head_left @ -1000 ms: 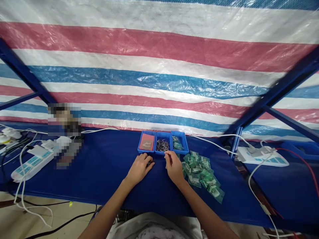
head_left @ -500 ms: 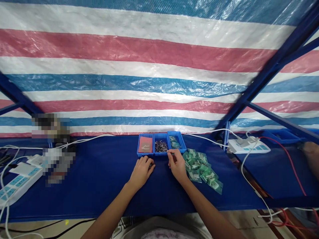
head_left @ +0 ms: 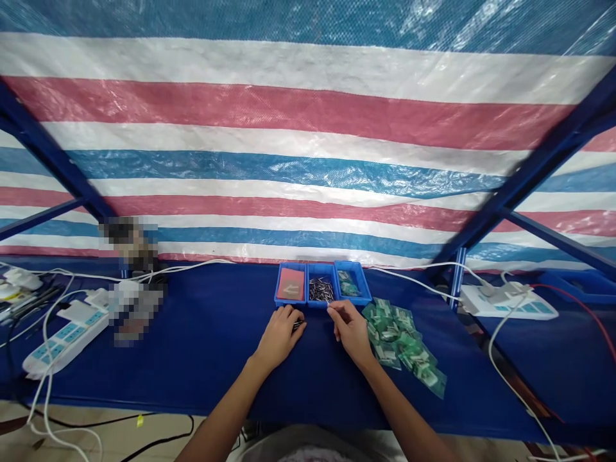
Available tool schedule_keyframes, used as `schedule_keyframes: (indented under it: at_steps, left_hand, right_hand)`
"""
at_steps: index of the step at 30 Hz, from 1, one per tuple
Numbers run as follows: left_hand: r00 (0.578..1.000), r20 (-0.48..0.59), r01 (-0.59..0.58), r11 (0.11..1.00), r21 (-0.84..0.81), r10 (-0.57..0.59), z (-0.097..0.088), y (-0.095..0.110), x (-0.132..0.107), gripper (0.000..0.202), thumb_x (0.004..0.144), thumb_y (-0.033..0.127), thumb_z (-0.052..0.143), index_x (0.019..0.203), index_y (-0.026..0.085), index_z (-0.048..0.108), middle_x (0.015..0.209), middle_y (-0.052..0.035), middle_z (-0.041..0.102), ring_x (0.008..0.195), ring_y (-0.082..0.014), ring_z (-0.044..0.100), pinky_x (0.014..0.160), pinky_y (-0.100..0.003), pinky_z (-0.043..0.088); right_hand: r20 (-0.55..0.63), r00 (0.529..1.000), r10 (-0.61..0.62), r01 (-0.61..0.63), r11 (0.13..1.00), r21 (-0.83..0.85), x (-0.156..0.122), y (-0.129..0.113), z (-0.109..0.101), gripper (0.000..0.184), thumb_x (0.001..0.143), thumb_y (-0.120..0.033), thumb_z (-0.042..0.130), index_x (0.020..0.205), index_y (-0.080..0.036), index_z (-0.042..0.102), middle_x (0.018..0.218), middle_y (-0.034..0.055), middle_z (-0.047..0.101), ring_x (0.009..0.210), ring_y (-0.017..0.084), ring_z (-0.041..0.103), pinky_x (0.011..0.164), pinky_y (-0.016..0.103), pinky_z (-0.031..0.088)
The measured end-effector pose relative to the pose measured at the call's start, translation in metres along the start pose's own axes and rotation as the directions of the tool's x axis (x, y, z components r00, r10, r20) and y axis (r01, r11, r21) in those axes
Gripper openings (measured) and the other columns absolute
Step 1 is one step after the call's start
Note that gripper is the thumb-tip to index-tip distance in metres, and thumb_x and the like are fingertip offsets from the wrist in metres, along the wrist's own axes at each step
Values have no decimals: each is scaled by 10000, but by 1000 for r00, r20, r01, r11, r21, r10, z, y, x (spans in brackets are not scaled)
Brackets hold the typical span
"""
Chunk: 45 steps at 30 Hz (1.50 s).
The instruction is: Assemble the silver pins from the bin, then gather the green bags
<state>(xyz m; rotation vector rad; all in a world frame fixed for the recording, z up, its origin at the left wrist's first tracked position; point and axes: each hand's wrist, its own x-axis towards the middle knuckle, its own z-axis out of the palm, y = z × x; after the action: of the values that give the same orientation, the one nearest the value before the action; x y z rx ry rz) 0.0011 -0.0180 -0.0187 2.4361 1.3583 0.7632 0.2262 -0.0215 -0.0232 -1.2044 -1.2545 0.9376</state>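
Your right hand point(head_left: 351, 330) has eased slightly back; at 1 o'clock, it pinches narrowly, on what I cannot tell. At 11, your left hand point(head_left: 278, 335) curls round dark metal pieces point(head_left: 297, 325). Green bags point(head_left: 407, 343) lie at 2; the middle blue bin point(head_left: 316, 305) at 12 holds more.

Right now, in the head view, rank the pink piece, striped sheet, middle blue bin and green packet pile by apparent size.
1. Striped sheet
2. Green packet pile
3. Middle blue bin
4. Pink piece
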Motion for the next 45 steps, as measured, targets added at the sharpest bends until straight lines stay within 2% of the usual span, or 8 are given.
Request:
schedule_keyframes:
  at_steps: [8, 17, 25, 29, 32, 35, 39, 45]
  left_hand:
    - [1000, -16, 2, 1000, 14, -2, 2, -2, -1, 99, 1077, 292, 555, 1094, 226, 626, 1079, -57, 617, 969, -243, 581, 873, -375, 474]
    - [1000, -2, 6, 1000, 3, -6, 2, -2, 0, 94, 1074, 292, 562, 1092, 229, 630, 1079, -56, 625, 978, -248, 593, 887, -381, 478]
    - [999, -1, -40, 999, -17, 40, -1, 0, 1, 141, 1098, 316, 532, 1136, 231, 638, 1097, -57, 657, 969, -240, 613, 861, -382, 477]
    - [997, 25, -77, 994, -72, 79, -7, 3, 3, 169, 1119, 285, 482, 1178, 240, 634, 1128, -56, 669, 1024, -232, 631, 890, -377, 487]
    - [996, 45, -75, 993, -91, 79, -10, 5, 3, 179, 1121, 270, 473, 1191, 242, 635, 1145, -56, 671, 1038, -229, 631, 909, -381, 491]
    - [996, 48, -64, 993, -94, 69, -10, 4, 2, 194, 1120, 274, 477, 1234, 241, 629, 1161, -63, 664, 1062, -238, 618, 929, -393, 491]
    - [997, 50, -53, 993, -110, 58, -6, 1, 1, 212, 1121, 288, 471, 1218, 245, 654, 1157, -69, 657, 1050, -242, 607, 932, -400, 491]
    - [997, 36, -59, 986, -153, 65, -6, 0, 2, 199, 1116, 286, 481, 1185, 244, 662, 1146, -67, 670, 1046, -237, 613, 925, -393, 497]
  right_hand:
    - [21, 999, 24, -27, 992, 123, 1, 2, -2, 390, 1000, -579, 622, 1085, -203, 676, 888, 18, 647, 430, 85, 529, 312, 208, 438]
    - [73, 997, -14, 11, 999, 40, -2, -3, 6, 294, 972, -513, 702, 1035, -233, 641, 701, -38, 592, 504, 137, 599, 401, 222, 515]
    - [43, 988, 147, -153, 947, 283, 4, -14, 5, 369, 940, -559, 722, 886, -206, 630, 645, -46, 607, 375, 99, 530, 294, 207, 446]
    - [46, 981, 188, -192, 919, 344, 4, -18, 7, 434, 915, -596, 730, 1075, -194, 692, 716, -18, 648, 428, 112, 556, 313, 221, 481]
    - [66, 986, 156, -166, 964, 208, 1, -16, 9, 460, 951, -589, 681, 1212, -211, 684, 756, -4, 666, 439, 127, 555, 322, 240, 471]
    - [104, 993, -49, 64, 986, -151, -4, -9, 9, 277, 1012, -479, 633, 1116, -239, 724, 787, 16, 676, 574, 167, 632, 499, 278, 544]
    - [328, 912, -244, 385, 785, -486, -9, -2, 11, 181, 1046, -335, 601, 1159, -271, 726, 991, 68, 695, 863, 240, 695, 743, 348, 564]
    - [423, 874, -240, 462, 684, -565, -10, -2, 14, 149, 1085, -260, 536, 1119, -259, 682, 1038, 65, 661, 948, 238, 678, 787, 338, 539]
